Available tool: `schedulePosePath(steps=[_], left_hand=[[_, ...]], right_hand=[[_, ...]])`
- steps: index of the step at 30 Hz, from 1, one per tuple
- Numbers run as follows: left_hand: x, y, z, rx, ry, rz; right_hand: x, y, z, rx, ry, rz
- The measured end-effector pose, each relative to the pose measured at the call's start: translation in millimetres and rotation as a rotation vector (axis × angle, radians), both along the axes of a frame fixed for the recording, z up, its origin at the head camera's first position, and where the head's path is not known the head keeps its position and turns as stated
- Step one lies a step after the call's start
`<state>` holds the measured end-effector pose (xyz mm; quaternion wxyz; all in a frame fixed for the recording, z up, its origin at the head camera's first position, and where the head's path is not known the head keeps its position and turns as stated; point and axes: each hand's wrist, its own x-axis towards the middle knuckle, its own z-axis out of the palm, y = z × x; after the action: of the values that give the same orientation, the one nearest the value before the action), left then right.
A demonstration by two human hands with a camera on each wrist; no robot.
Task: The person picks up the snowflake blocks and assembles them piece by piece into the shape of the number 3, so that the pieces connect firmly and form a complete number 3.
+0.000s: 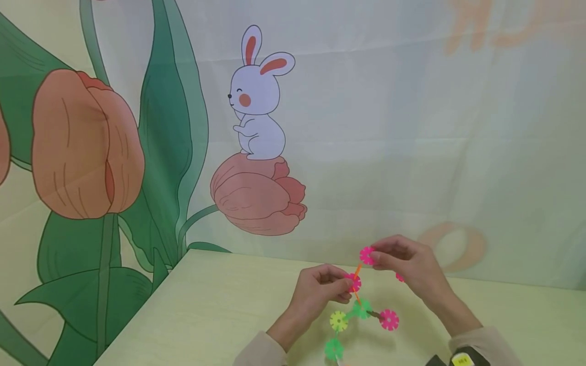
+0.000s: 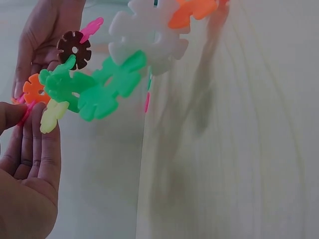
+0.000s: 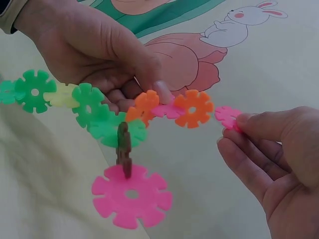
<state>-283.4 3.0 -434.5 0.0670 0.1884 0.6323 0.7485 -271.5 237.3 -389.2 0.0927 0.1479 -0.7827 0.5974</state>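
A chain of notched plastic discs hangs from the left hand (image 1: 320,292), whose thumb and fingers pinch a pink disc (image 3: 168,110) between two orange ones. Above it, the right hand (image 1: 414,267) pinches another pink disc (image 1: 367,255), its edge at or close to the end orange disc (image 3: 193,109); contact is unclear. Below the left hand, the chain has green discs (image 1: 362,308), a yellow disc (image 1: 339,321) and a lower green disc (image 1: 334,349). A brown disc (image 3: 124,149) branches off, carrying a large pink disc (image 3: 132,195). The left wrist view also shows a white disc (image 2: 149,35).
A pale table (image 1: 206,305) stands against a cloth backdrop (image 1: 366,127) printed with tulips and a rabbit. Part of another pink piece (image 1: 400,277) shows behind the right hand. A black object with a yellow label (image 1: 462,359) is at the bottom edge, by the right sleeve.
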Motion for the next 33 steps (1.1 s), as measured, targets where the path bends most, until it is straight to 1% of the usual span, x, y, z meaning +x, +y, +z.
schedulePosePath(steps=[6, 16, 18, 23, 26, 30, 33], left_hand=[[0.7, 0.6, 0.5, -0.008, -0.009, 0.004], [1.5, -0.2, 2.0, -0.021, -0.011, 0.008], [1.4, -0.3, 1.9, -0.023, -0.008, 0.007], [1.3, 0.0, 1.7, -0.028, 0.004, 0.010], [2.1, 0.4, 2.5, -0.034, 0.003, 0.018], [3.6, 0.4, 4.1, -0.042, -0.009, 0.032], [3.9, -0.1, 4.4, -0.046, -0.012, 0.037]], right_hand=[[-0.2, -1.3, -0.7, 0.010, 0.014, 0.011], [1.7, -2.2, 1.7, 0.054, -0.023, -0.021], [2.3, -3.1, 2.4, 0.045, -0.022, -0.011], [2.9, -6.1, 3.1, 0.006, 0.009, 0.032], [3.0, -6.5, 2.8, 0.003, 0.019, 0.035], [2.8, -6.7, 2.5, 0.008, 0.003, 0.041], [2.5, -6.5, 2.8, 0.030, -0.015, 0.038]])
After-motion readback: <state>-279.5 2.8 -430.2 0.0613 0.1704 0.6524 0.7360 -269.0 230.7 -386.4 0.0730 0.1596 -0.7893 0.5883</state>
